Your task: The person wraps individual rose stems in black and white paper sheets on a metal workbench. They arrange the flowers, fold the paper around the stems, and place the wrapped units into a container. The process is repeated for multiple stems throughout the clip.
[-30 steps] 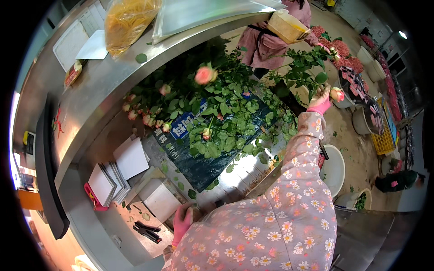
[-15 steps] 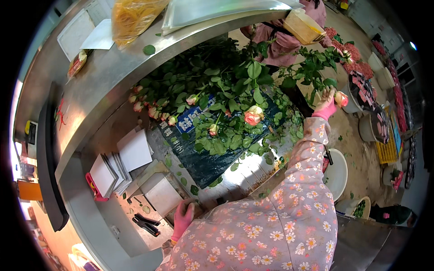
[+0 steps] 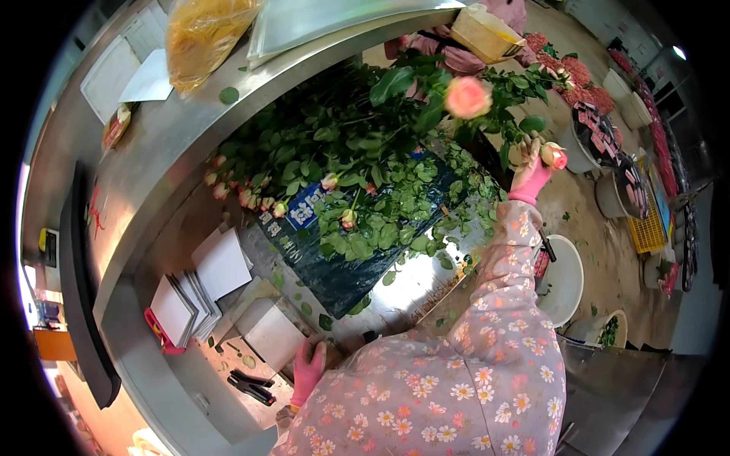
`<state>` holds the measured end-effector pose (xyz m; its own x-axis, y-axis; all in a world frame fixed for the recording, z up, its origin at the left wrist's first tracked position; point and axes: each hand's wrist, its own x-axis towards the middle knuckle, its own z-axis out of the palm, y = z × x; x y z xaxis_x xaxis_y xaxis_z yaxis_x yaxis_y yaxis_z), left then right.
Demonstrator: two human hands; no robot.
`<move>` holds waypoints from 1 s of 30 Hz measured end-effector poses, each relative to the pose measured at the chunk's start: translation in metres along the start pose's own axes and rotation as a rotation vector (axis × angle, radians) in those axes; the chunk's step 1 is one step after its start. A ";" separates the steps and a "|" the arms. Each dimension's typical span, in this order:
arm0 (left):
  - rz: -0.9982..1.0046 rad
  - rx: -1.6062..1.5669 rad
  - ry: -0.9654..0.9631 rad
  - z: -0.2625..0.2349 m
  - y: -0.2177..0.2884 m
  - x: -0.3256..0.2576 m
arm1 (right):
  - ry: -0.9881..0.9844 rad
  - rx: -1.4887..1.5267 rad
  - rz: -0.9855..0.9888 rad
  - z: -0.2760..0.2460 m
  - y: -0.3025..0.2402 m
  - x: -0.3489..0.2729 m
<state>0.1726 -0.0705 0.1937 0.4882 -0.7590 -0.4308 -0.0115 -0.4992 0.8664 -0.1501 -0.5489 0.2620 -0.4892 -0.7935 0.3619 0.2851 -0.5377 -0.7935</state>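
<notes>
My right hand, in a pink-cuffed glove with pale fingers, is stretched out at the right, closed around a rose just below its pink and cream bloom. Leafy stems extend beyond that hand. Low in the view, my left hand, in a pink glove, is curled closed beside a pale flat block; whatever is in its fingers is hidden. A large, blurred pink rose is raised over the leafy pile; what holds it does not show. Other roses lie on the heap.
Dark plastic sheeting covers part of the metal bench, under loose leaves. White cards and black tools lie left. A raised metal shelf curves along the far side. Buckets stand right; a person in pink is beyond.
The large rose has risen off the sheet, up and to the right, and blurred. The whole view has shifted slightly. My right hand still has its rose; my left stays curled.
</notes>
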 end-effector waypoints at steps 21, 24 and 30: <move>0.018 -0.043 -0.045 0.000 -0.020 0.003 | -0.075 0.073 0.108 -0.014 0.005 -0.029; 0.044 -0.041 -0.044 0.004 -0.013 0.000 | -0.063 -0.065 0.105 -0.013 0.006 -0.033; 0.005 -0.016 -0.025 0.008 -0.001 -0.006 | -0.077 0.045 0.099 -0.011 0.013 -0.035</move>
<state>0.1633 -0.0687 0.1932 0.4664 -0.7717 -0.4324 0.0005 -0.4886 0.8725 -0.1387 -0.5251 0.2341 -0.3929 -0.8618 0.3208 0.3660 -0.4666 -0.8052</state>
